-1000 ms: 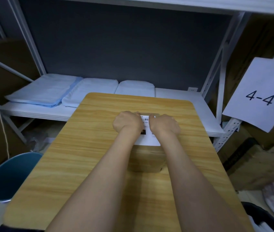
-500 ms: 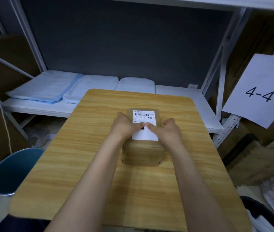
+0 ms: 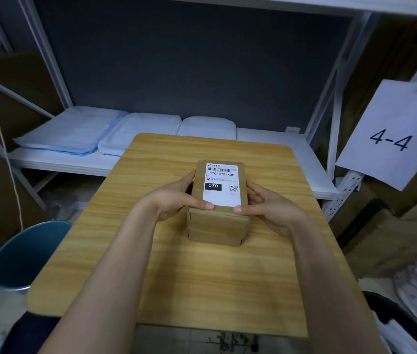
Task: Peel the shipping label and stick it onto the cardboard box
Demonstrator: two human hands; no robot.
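A small brown cardboard box stands on the wooden table. A white shipping label with a barcode, "070-070-A80" and a black "070" block lies flat on the box's top. My left hand clasps the box's left side, thumb resting on the label's near left corner. My right hand clasps the right side, thumb on the near right corner.
A white metal shelf behind the table carries folded blue and white cloths. A blue bin stands at the lower left. A paper sign "4-4" hangs at right, with cardboard and a dark bin below.
Both hands slid from the top of the label toward me and outward, uncovering it. They now hold the box's sides with thumbs at the label's near edge.
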